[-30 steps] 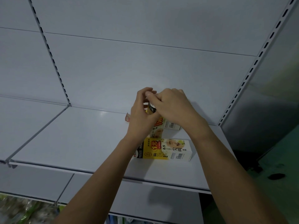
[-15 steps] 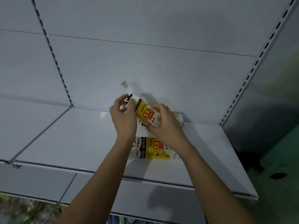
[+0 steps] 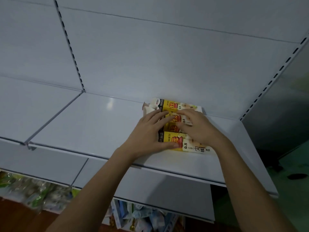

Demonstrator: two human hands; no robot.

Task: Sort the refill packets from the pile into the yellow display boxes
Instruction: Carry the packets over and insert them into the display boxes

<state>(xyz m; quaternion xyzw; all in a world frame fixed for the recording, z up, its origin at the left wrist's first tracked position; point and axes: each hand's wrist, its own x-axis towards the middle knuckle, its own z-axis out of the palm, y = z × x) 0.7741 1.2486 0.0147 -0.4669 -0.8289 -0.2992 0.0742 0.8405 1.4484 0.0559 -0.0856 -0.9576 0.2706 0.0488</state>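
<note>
Lying side by side on a pale grey metal shelf (image 3: 93, 124), several yellow-and-white cardboard display boxes (image 3: 192, 144) are forming a short row running from the back panel toward the front lip. The left hand (image 3: 147, 136) is resting on the left part of this group, its fingers fairly straight and spread, with the fingertips (image 3: 164, 113) reaching over the middle yellow box (image 3: 179, 120) and the thumb lying along the lower edge of the nearest box. The right hand (image 3: 199, 128) is covering the right part of the group, its fingers moderately bent and pressing down on the middle box; whether they are pinching a loose packet is not discernible. The rearmost yellow box (image 3: 173, 104) is sitting just in front of the white back panel (image 3: 150, 56), untouched by either hand. At its left end, pale wrapped refill packets (image 3: 148, 109) are showing, touching the box row; their number cannot be told. Both bare forearms are extending up from the bottom edge. A perforated upright rail (image 3: 70, 47) is dividing the back panel, and blurred packaged goods (image 3: 33, 190) are occupying a lower shelf at the bottom left.
</note>
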